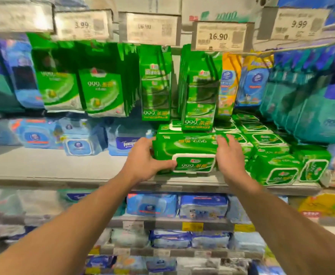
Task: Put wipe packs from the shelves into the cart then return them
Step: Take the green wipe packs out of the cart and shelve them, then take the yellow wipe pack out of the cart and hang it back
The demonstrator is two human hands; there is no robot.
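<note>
Forearms: reached forward and up from the lower edge of view toward the middle shelf (49,165), one on each side of the target.
Left hand (142,161): grip closed on the left end of the green wipe pack (184,153), thumb across the front by the white flip lid (194,163), fingers wrapped round the end.
Right hand (229,157): grip wide, fingers fairly straight, laid against the pack's right end and top; flat contact rather than a clasp.
Pack position: lay at the shelf front, atop others of its kind, just beside the row of matching green packs (278,167) to the right; a smaller upright green pack (199,108) stood on its back edge.
Key relation: long axis ran left to right, straight between the two hands, so each hand met one short end; left hand already committed, right hand equally near but not yet closed.
Judgement: could be either lifting off or settling back; cart not in view.
Risk: upright pack on top likely to topple if the pack slid out.
Far: hanging green pouches (101,92) and price tags (220,36) above.
</note>
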